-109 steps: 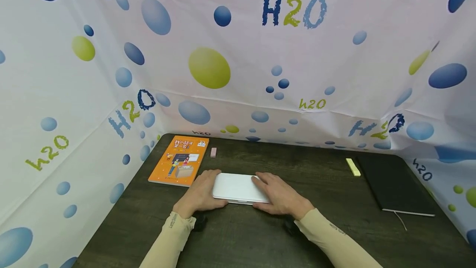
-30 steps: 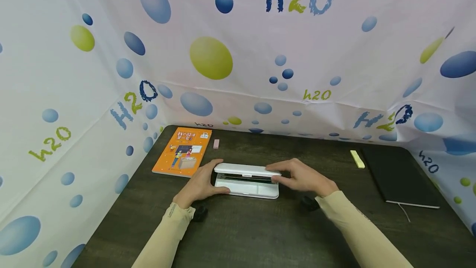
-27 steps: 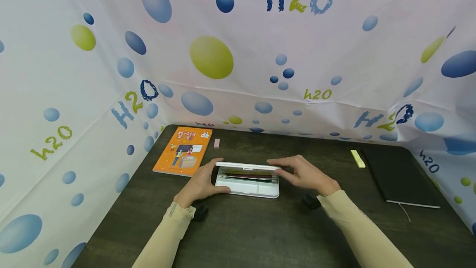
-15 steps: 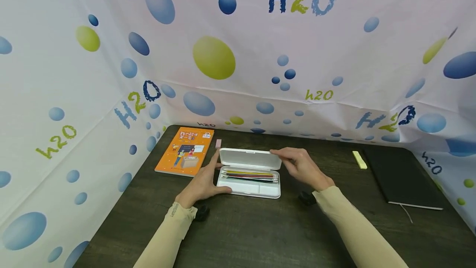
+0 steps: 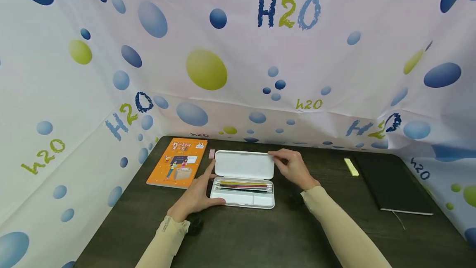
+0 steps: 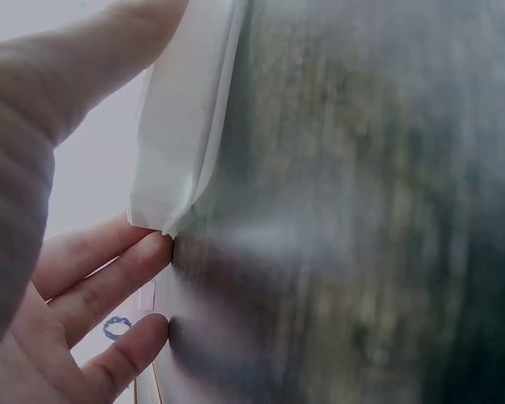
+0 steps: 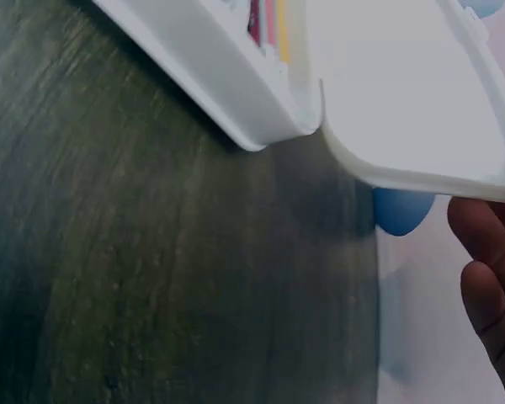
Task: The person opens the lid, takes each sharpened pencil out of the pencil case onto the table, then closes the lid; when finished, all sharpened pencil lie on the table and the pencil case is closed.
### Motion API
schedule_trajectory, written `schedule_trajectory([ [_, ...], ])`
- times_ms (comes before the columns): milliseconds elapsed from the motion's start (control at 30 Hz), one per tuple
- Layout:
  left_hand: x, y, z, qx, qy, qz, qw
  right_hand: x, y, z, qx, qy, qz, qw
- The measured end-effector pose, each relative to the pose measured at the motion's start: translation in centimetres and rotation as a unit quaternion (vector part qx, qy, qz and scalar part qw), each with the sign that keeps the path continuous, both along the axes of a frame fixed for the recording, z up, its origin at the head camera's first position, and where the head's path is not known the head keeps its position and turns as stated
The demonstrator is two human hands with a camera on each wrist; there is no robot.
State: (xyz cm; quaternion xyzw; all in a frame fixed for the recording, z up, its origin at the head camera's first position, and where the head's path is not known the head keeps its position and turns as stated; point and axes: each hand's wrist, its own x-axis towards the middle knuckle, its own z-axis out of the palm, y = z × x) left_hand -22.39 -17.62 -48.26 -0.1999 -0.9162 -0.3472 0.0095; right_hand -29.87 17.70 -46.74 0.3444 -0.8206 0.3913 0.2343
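Note:
A white pencil case [image 5: 242,199] lies open in the middle of the dark table [image 5: 260,239]. Its lid [image 5: 243,164] is folded back almost flat, and several coloured pencils [image 5: 243,185] lie in the tray. My left hand [image 5: 209,189] braces the case's left end, with the thumb along the front wall and straight fingers [image 6: 109,278] against the end. My right hand [image 5: 277,159] pinches the lid's far right corner. The right wrist view shows the tray [image 7: 210,67], the lid [image 7: 404,109] and my fingertips [image 7: 488,252] behind the lid's rim.
An orange book [image 5: 177,162] lies at the left, with a small pink eraser [image 5: 212,154] beside the lid's left corner. At the right lie a yellow block [image 5: 351,167] and a black notebook [image 5: 394,183]. A bubble-print cloth [image 5: 208,69] walls in three sides.
The case was shut under both hands. My right hand has swung the lid up and back until it lies nearly flat, baring the pencils. My left hand has stayed at the left end.

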Motion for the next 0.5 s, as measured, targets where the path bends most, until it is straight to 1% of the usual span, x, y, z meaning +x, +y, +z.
schedule_trajectory([
  [67, 0.2, -0.3, -0.2, -0.007, 0.0, 0.004, 1.0, -0.1, -0.5, -0.5, 0.0, -0.004, -0.006, 1.0],
  [167, 0.3, -0.5, -0.3, -0.024, 0.007, 0.001, 0.9997, -0.2, -0.9, -0.8, 0.005, -0.016, -0.017, 1.0],
  [333, 0.2, -0.4, -0.2, -0.061, 0.037, -0.02, 0.9972, -0.6, -0.8, -1.0, 0.022, -0.037, -0.04, 0.998],
  [433, 0.2, -0.3, 0.0, -0.086, 0.056, -0.037, 0.994, -0.9, -0.7, -1.1, 0.033, -0.051, -0.044, 0.997],
  [500, 0.2, -0.3, 0.1, -0.102, 0.059, -0.048, 0.9919, -1.1, -0.7, -1.2, 0.033, -0.056, -0.043, 0.997],
])
